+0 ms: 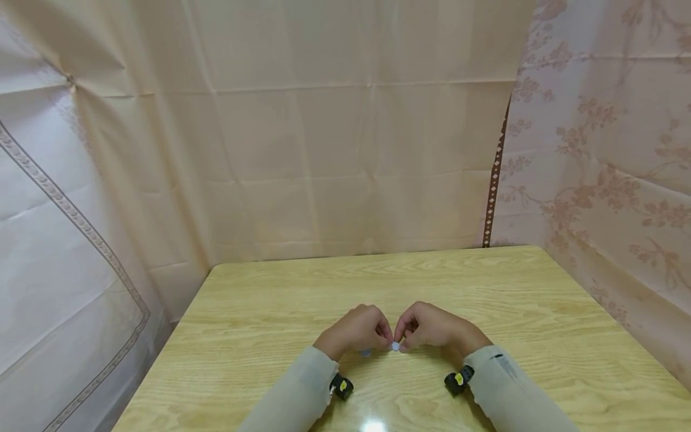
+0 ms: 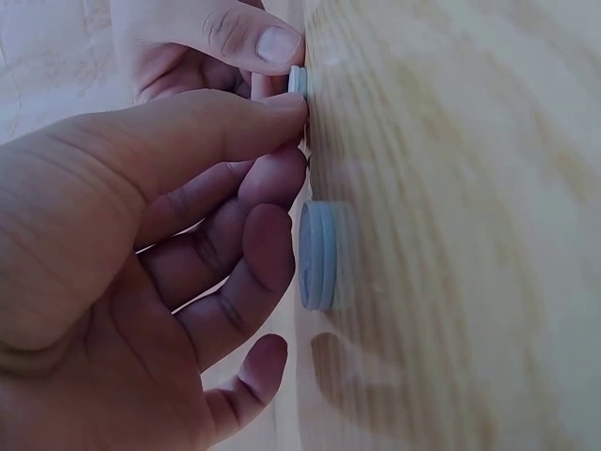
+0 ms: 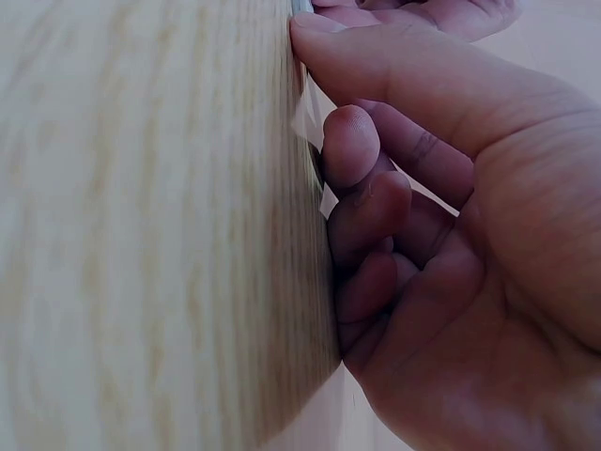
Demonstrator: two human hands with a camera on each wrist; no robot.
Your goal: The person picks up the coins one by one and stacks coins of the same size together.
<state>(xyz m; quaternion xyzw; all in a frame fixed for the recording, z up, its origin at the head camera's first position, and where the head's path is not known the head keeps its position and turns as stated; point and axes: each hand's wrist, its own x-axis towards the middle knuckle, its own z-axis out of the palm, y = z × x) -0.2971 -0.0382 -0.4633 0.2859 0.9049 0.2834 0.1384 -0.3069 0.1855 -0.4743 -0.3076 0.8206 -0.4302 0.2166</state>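
Note:
In the middle of the wooden table [image 1: 302, 300], my two hands meet over a small, pale blue round disc [image 1: 396, 346] with a layered edge. My left hand [image 1: 363, 329] pinches its left side with the thumb and fingertips. From the opposite side my right hand [image 1: 432, 327] pinches the same disc, its other fingers curled near the tabletop. A second blue disc [image 2: 319, 256], also layered at the edge, lies flat below the curled fingers of the left hand; in the head view that hand partly covers it. Only a sliver of the pinched disc shows in the right wrist view.
A beige curtain [image 1: 345, 150] hangs behind the table's far edge, with a floral cloth [image 1: 604, 156] on the right and a white cloth [image 1: 48, 252] on the left. Each wrist wears a black strap device [image 1: 342, 387]. A light glare [image 1: 373, 426] marks the near tabletop.

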